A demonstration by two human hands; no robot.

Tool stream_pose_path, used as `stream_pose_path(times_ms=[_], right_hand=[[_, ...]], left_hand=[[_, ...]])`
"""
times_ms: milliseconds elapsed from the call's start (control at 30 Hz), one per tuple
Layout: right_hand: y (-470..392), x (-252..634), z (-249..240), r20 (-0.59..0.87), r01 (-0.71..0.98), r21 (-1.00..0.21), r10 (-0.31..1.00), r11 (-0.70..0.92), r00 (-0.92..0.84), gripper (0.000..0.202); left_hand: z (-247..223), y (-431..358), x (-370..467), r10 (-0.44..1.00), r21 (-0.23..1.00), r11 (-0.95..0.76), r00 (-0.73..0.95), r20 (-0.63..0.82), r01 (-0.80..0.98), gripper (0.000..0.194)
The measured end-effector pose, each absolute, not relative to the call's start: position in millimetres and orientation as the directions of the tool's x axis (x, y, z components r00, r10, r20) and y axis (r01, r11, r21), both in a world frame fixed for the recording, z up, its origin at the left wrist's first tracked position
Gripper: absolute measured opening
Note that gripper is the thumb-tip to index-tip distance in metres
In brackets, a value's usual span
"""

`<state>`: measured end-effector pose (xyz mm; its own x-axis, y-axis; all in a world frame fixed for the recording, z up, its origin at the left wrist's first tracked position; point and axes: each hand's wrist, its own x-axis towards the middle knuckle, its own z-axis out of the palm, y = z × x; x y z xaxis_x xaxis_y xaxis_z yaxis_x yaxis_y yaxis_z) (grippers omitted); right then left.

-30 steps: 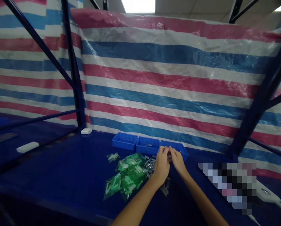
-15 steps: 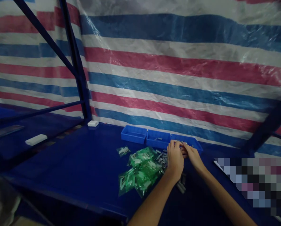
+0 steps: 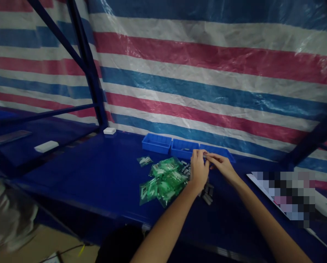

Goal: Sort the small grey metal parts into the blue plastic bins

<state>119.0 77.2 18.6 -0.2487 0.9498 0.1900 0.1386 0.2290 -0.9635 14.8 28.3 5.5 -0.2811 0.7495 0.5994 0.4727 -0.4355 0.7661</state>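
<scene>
My left hand and my right hand meet fingertip to fingertip above the blue table, just in front of the blue bins. Both are closed, pinching a small grey cylindrical piece that is mostly hidden by the fingers. Loose grey cylindrical pieces lie under and beside my left hand, partly covered by it. To the left is a pile of clear plastic bags holding green and white parts. One smaller clear bag with white pieces lies apart behind the pile.
Three blue bins stand in a row at the back: the left bin, the middle bin with a few small pieces, and the right bin. White boxes lie at left. A blurred-out flat item is at right. Blue frame posts flank the table.
The camera view has tilted down, so everything sits higher in the picture. My fingers have shifted slightly, and a grey piece now shows between the fingertips.
</scene>
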Motion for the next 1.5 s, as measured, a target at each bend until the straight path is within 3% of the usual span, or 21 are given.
stream_pose_path(times_ms=[233, 467, 700, 933, 1100, 1500], right_hand=[[76.3, 118.8, 18.1, 0.395, 0.171, -0.888, 0.898, 0.427, -0.193, 0.044], [70.1, 107.5, 10.3, 0.370, 0.063, -0.923, 0.921, 0.379, -0.124, 0.046], [71.8, 103.6, 12.0, 0.402, 0.017, -0.914, 0.911, 0.405, -0.090, 0.040], [73.2, 105.5, 15.2, 0.397, -0.065, -0.917, 0.917, 0.394, -0.031, 0.042], [75.7, 106.8, 20.9, 0.321, -0.162, -0.937, 0.946, 0.311, -0.043, 0.044], [69.8, 101.1, 21.2, 0.301, -0.328, -0.913, 0.944, 0.245, -0.133, 0.036]], left_hand=[[-0.1, 36.8, 13.7, 0.706, 0.649, -0.474, -0.184, 0.684, 0.596, 0.023], [-0.7, 43.1, 10.9, 0.647, 0.498, -0.533, -0.049, 0.760, 0.684, 0.029], [5.0, 41.7, 7.6, 0.630, 0.489, -0.515, -0.077, 0.773, 0.704, 0.024], [8.5, 39.3, 9.8, 0.633, 0.468, -0.547, -0.022, 0.774, 0.694, 0.032], [13.4, 38.7, 9.5, 0.596, 0.515, -0.546, -0.125, 0.793, 0.661, 0.019], [7.5, 42.2, 4.7, 0.657, 0.618, -0.446, -0.232, 0.718, 0.648, 0.023]])
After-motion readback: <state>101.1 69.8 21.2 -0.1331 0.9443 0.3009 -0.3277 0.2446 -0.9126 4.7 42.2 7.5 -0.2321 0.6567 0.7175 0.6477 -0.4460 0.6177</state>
